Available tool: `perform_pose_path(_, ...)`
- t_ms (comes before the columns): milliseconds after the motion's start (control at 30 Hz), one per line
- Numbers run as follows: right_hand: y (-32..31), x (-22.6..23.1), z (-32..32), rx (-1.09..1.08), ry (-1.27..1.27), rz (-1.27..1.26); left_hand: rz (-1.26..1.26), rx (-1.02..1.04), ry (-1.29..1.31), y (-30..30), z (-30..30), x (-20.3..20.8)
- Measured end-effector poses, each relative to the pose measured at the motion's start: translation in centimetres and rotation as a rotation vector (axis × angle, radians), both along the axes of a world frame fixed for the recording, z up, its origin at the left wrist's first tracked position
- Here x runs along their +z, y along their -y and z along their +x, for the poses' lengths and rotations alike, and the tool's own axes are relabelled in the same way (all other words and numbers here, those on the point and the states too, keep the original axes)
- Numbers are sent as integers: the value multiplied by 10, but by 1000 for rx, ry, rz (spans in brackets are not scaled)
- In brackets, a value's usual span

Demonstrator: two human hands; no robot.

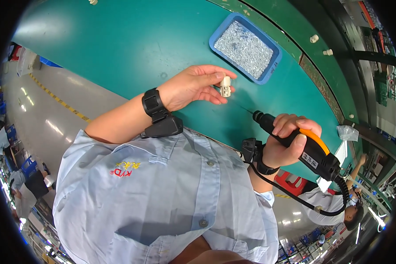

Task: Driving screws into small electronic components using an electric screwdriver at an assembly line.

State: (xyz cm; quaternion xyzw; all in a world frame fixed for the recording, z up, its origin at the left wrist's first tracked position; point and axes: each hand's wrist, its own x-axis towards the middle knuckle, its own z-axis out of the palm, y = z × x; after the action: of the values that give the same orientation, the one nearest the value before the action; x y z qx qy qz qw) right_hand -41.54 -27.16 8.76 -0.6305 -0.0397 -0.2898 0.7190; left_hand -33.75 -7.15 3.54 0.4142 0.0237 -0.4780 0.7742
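- Head view: left hand [193,86] raised over the green work surface [132,44], fingers [215,75] pinched shut on a small cream-white plastic connector block [225,86], held upright between thumb and fingertips, clear of the surface.
- Left wrist carries a black wrist strap with a black box unit [156,108] just below it.
- Right hand [290,143] wrapped tight around a black electric screwdriver with an orange grip panel [306,147]; fingers closed around the body, thumb along the lower side.
- Screwdriver lies tilted, its thin metal bit [244,108] pointing up-left toward the connector block; the tip is near the block, and contact cannot be made out.
- A black coiled cable [339,193] runs from the rear end of the screwdriver and loops under the right forearm.
- A blue rectangular plastic tray of small silver screws [273,66] sits on the surface beyond the connector block, apart from both hands.
- Two small white plastic parts [314,38] rest on the dark green strip past the tray.
- A light blue work shirt [163,193] fills the lower part of the picture.
- Another person in a light shirt [330,204] is at lower right, beyond the screwdriver.
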Motion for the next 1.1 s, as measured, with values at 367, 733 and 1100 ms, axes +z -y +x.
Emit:
perform_pose_path(367,-24,35,-8,-295,78,-31,208,131,641,-25,1,-2)
perform_pose_path(733,-27,45,5,-16,64,-81,316,439,543,-72,-6,-13)
perform_pose_path(1100,6,41,-64,-65,-56,16,683,480,1045,-97,69,44)
